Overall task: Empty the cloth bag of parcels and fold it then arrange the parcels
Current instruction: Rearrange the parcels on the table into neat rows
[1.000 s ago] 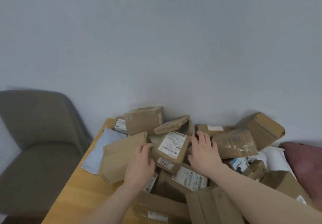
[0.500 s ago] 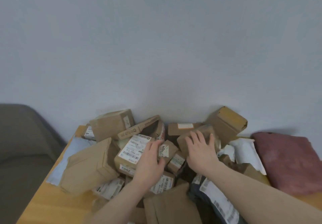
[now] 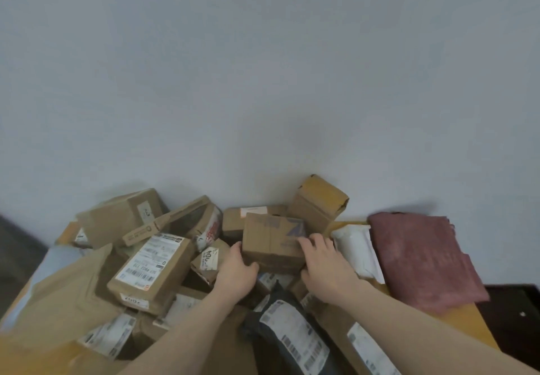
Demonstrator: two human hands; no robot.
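Note:
A heap of brown cardboard parcels covers the wooden table (image 3: 467,336). Both my hands hold one plain brown box (image 3: 271,239) in the middle of the heap: my left hand (image 3: 236,271) grips its left lower corner and my right hand (image 3: 325,263) grips its right side, fingers curled over the top edge. A labelled box (image 3: 152,269) lies to the left. A dark mailer bag (image 3: 295,333) with a white label lies just below my hands. The folded dark red cloth bag (image 3: 423,260) lies flat at the right of the table.
A tall box (image 3: 320,202) and another box (image 3: 119,217) lean against the grey wall behind the heap. A white mailer (image 3: 358,246) lies between the heap and the cloth bag. A large flat brown envelope (image 3: 58,295) fills the left. A dark surface (image 3: 514,316) shows beyond the table's right edge.
My view has swung to the right. Both hands left the labelled box and moved right, and they now hold a plain brown box that is raised a little above the heap.

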